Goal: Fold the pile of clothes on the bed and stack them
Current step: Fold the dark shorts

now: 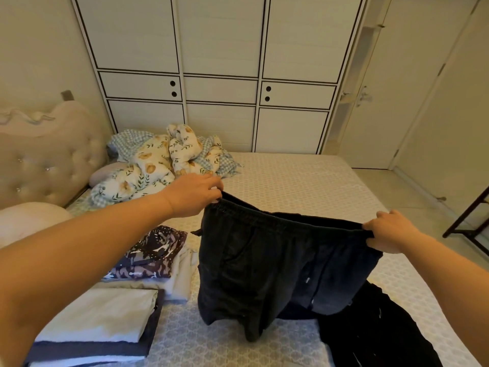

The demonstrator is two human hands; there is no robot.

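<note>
Dark, soft knit shorts [270, 263] with a gathered elastic waistband hang above the near part of the bed [304, 181], whose cover has a pale honeycomb pattern. The left hand [194, 194] pinches the waistband's left end, the right hand [391, 231] grips its right end, both arms outstretched, stretching the band wide. Folded white and grey clothes [100, 321] sit stacked near left; black garments [375, 329] lie crumpled near right.
</note>
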